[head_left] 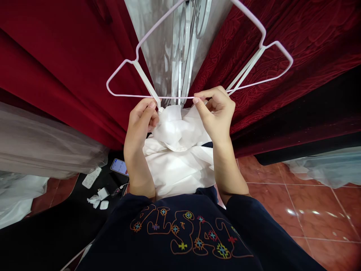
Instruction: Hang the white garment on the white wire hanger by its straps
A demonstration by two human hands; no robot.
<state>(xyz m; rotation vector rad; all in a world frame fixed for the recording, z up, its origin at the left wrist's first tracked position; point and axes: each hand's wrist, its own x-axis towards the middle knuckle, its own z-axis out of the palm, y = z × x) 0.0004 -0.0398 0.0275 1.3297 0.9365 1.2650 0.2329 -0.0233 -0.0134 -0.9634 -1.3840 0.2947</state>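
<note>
A pale pink hanger (256,22) spans the upper middle of the view, with white straps looped over its two shoulder notches. From the straps hangs a white garment (180,131), its cloth bunched down over the lap. My left hand (142,120) pinches the garment's edge at the foot of the left strap (145,81), just under the hanger's lower bar. My right hand (216,111) is closed, thumb and forefinger pinching the lower bar right of its middle, beside the right strap (245,71).
Red curtains (70,49) hang at both sides of a grey-white drape. On a black surface at lower left lie a lit phone (120,166), a white charger (103,193) and small white items. Pale tulle (42,139) hangs at left. Red tiles (316,203) cover the floor at right.
</note>
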